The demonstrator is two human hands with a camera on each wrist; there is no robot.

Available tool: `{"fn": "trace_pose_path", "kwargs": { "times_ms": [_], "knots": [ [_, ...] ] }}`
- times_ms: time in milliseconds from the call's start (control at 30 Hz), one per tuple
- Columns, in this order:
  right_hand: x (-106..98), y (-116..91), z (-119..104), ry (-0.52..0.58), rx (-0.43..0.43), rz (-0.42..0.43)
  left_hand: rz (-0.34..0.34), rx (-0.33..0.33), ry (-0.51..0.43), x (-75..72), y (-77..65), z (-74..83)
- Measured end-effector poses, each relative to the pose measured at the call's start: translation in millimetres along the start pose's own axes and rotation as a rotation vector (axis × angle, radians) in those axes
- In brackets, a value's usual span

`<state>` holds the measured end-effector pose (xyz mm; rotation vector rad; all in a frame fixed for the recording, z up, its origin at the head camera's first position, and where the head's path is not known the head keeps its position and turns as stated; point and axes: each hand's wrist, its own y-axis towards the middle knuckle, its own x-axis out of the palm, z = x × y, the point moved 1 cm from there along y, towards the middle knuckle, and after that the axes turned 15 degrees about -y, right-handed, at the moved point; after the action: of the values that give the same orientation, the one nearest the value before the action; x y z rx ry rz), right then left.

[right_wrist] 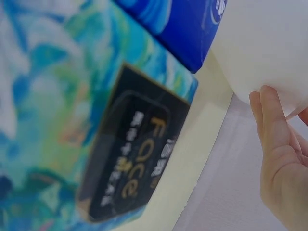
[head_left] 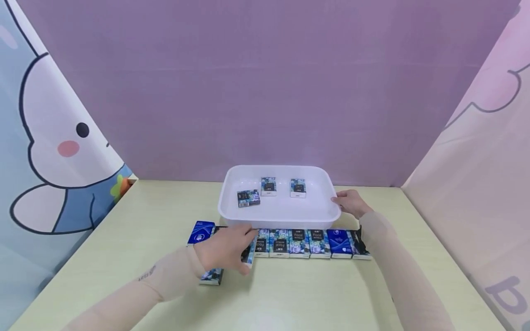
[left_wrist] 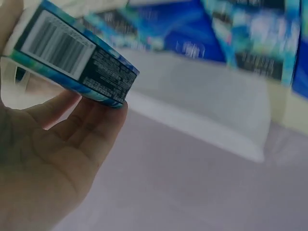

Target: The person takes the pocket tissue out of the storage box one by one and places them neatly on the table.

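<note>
My left hand (head_left: 227,247) grips a blue floral tissue pack (left_wrist: 72,57) between thumb and fingers, its barcode end showing in the left wrist view. In the head view the hand is over the left part of a row of tissue packs and hides some of them. My right hand (head_left: 351,202) pinches the right rim of a white plastic tray (head_left: 281,219), thumb and fingers on either side of the edge. Inside the tray lie three floral packs, one of them a tissue pack (head_left: 248,198) at the left, turned sideways.
Along the tray's near side runs the row, mixing floral packs (head_left: 299,243) and plain dark blue packs (head_left: 339,243). Another blue pack (head_left: 201,231) lies at its left end, with a floral pack (head_left: 212,276) nearer me. A purple backdrop (head_left: 269,92) stands behind the pale table (head_left: 298,294).
</note>
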<state>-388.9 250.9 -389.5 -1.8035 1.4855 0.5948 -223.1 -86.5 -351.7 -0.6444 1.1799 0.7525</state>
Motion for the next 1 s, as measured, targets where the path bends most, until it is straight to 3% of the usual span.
{"fn": "trace_pose_path", "kwargs": {
  "times_ms": [200,400,600,800,1000],
  "knots": [
    [0,0,0,-0.001,-0.01,-0.001,-0.033,0.002,0.0,19.1,-9.2,-2.4],
    [0,0,1,-0.008,-0.017,0.007,-0.059,-0.018,-0.049,29.8,-14.2,-4.3],
    [0,2,2,-0.02,-0.013,0.013,-0.066,-0.018,-0.031,42.0,-18.5,-5.4],
    [1,3,3,-0.028,-0.015,0.014,-0.066,-0.037,-0.043,50.0,-20.5,-6.5],
    [1,2,3,-0.02,-0.008,0.016,-0.107,-0.071,-0.044,55.0,-19.4,-7.6]
  ]
}}
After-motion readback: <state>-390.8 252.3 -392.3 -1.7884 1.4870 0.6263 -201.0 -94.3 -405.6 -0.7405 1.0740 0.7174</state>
